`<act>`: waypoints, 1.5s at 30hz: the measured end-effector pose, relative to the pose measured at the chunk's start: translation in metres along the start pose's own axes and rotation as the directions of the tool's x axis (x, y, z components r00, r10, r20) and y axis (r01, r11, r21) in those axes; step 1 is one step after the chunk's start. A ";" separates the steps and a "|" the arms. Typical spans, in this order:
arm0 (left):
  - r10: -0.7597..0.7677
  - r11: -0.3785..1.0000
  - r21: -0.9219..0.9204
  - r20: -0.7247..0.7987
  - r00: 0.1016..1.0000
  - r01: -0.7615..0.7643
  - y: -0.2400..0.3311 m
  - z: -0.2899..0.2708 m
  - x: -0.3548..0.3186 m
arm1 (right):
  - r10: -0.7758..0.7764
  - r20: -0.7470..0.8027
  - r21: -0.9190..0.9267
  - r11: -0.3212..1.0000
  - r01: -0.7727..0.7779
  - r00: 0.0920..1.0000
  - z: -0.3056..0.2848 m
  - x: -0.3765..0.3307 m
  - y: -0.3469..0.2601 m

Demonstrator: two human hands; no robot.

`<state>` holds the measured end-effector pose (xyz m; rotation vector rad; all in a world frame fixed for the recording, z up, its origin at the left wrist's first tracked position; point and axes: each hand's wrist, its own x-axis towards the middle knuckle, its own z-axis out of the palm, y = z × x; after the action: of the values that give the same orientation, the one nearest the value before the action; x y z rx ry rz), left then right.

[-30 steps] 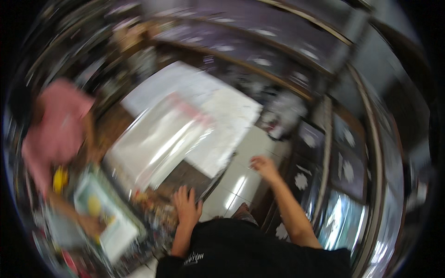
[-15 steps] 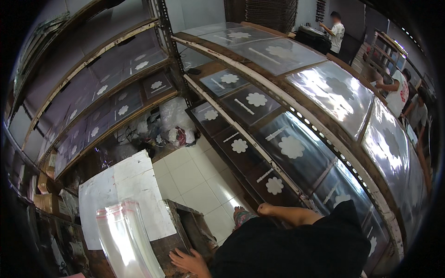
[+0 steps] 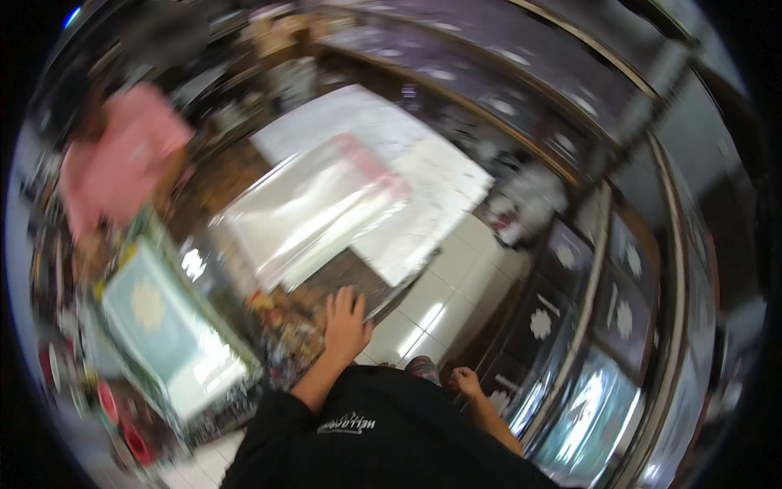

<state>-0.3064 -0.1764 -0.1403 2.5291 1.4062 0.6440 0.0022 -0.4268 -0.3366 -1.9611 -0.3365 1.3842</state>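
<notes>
My left hand point(image 3: 346, 320) rests flat with fingers spread on the near edge of a dark wooden table point(image 3: 338, 281). A large clear plastic sheet point(image 3: 314, 208) lies on that table just beyond the hand, over white paper sheets point(image 3: 423, 183). My right hand point(image 3: 464, 381) hangs low beside my body with fingers curled in, nothing visible in it. The picture is blurred by motion.
A person in a pink shirt point(image 3: 122, 163) stands at the left by the table. A framed pale green panel with a white flower shape point(image 3: 163, 322) lies at the lower left. Glass panels with white flower patterns point(image 3: 570, 318) line shelves on the right. White floor tiles point(image 3: 440, 289) lie below.
The view has swung back from the shelves on the right to the table. My left hand is again flat on the table edge; my right hand has dropped to my side.
</notes>
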 end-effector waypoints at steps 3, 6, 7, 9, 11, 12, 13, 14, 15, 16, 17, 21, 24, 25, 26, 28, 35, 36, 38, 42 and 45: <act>-0.008 1.000 0.027 -0.014 1.000 0.008 -0.002 -0.001 -0.009 | -0.024 0.101 -0.077 0.997 0.032 0.995 -0.001 -0.001 0.005; -0.035 0.997 0.062 -0.011 0.999 0.036 -0.003 0.004 -0.015 | -0.142 0.127 -0.194 0.967 0.165 0.982 -0.007 0.015 0.036; -0.048 0.997 0.052 -0.006 0.999 0.048 -0.003 0.004 -0.014 | -0.166 0.144 -0.229 0.954 0.196 0.976 -0.009 0.017 0.039; -0.058 0.998 0.029 0.015 0.998 0.057 -0.002 0.002 -0.012 | -0.114 0.178 -0.163 0.976 0.144 0.977 -0.014 0.022 0.041; -0.072 0.997 0.010 0.026 0.997 0.072 -0.002 0.000 -0.011 | -0.095 0.214 -0.150 0.980 0.129 0.972 -0.015 0.019 0.032; -0.081 0.997 0.002 0.031 0.996 0.081 -0.004 -0.001 -0.011 | -0.103 0.237 -0.173 0.974 0.146 0.966 -0.017 0.016 0.021; -0.081 0.997 0.001 0.030 0.996 0.081 -0.004 -0.002 -0.010 | -0.108 0.254 -0.195 0.967 0.161 0.961 -0.019 0.012 0.012; -0.075 0.997 -0.001 0.033 0.997 0.075 -0.003 -0.004 -0.009 | -0.075 0.212 -0.145 0.984 0.107 0.974 -0.018 0.010 0.007; -0.073 0.997 -0.002 0.037 0.997 0.073 -0.003 -0.005 -0.010 | -0.036 0.172 -0.094 0.994 0.053 0.984 -0.015 0.006 0.000; -0.072 0.997 -0.008 0.033 0.997 0.072 -0.003 -0.004 -0.010 | 0.002 0.129 -0.040 0.999 0.004 0.992 -0.015 0.004 -0.006; -0.073 0.997 -0.013 0.029 0.997 0.073 -0.004 -0.002 -0.010 | 0.021 0.127 -0.055 0.998 -0.014 0.992 -0.015 0.000 -0.011; -0.083 0.995 -0.051 0.011 0.996 0.084 -0.003 -0.003 -0.009 | 0.062 0.109 -0.127 0.991 -0.048 0.992 -0.016 -0.003 -0.038; -0.076 0.990 -0.119 -0.001 0.997 0.075 -0.004 -0.003 -0.009 | 0.052 0.130 -0.179 0.983 -0.029 0.990 -0.017 0.001 -0.046; -0.082 0.985 -0.152 -0.031 0.996 0.076 -0.005 -0.002 -0.010 | 0.045 0.145 -0.195 0.981 -0.017 0.988 -0.018 0.002 -0.047; -0.087 0.980 -0.185 -0.061 0.994 0.075 -0.007 -0.001 -0.012 | 0.035 0.147 -0.200 0.980 -0.005 0.989 -0.018 0.003 -0.048; -0.144 0.946 -0.304 -0.092 0.985 0.110 -0.005 -0.007 -0.009 | 0.012 0.152 -0.204 0.979 0.020 0.988 -0.016 0.006 -0.051; -0.090 0.994 -0.091 -0.331 0.939 0.063 0.020 -0.096 0.022 | 0.020 0.143 -0.113 0.994 -0.004 0.990 -0.015 -0.007 -0.042; -0.029 0.999 0.026 -0.373 0.927 0.042 0.018 -0.106 0.033 | 0.034 0.154 -0.102 0.995 -0.018 0.987 -0.018 -0.008 -0.039; -0.038 0.983 0.156 -0.353 0.935 0.099 0.014 -0.118 0.058 | 0.071 0.132 -0.113 0.992 -0.056 0.989 -0.022 -0.012 -0.033; -0.001 0.934 0.344 -0.265 0.964 0.096 -0.006 -0.106 0.127 | 0.127 0.076 -0.257 0.961 -0.104 0.989 -0.017 -0.023 -0.043; -0.070 0.920 0.369 -0.168 0.983 0.129 -0.025 -0.067 0.171 | 0.088 0.066 -0.193 0.978 -0.073 0.994 -0.023 -0.007 -0.028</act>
<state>-0.2768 -0.0227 -0.0404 2.7144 1.8612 0.6066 0.0250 -0.4203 -0.3085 -2.1017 -0.4426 1.5280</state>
